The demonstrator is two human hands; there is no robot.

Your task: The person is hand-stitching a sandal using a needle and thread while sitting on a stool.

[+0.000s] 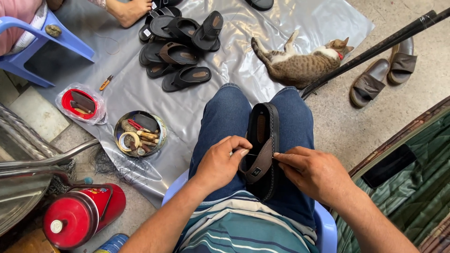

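Note:
A dark sandal (261, 140) with a brown strap lies lengthwise between my thighs on my lap. My left hand (220, 161) is closed at the strap's left side, pinching a thin thread or needle that crosses the strap. My right hand (311, 171) pinches the strap's right edge with thumb and forefinger. Both hands touch the sandal. I sit in blue jeans and a striped shirt on a blue plastic stool (326, 229).
A pile of dark sandals (180, 47) lies on a grey plastic sheet (243, 28). A round tin of tools (139, 133), a red lid in a bag (79, 104), a red flask (82, 215), a tabby cat (302, 63), two brown slippers (382, 75), another person's foot (129, 10).

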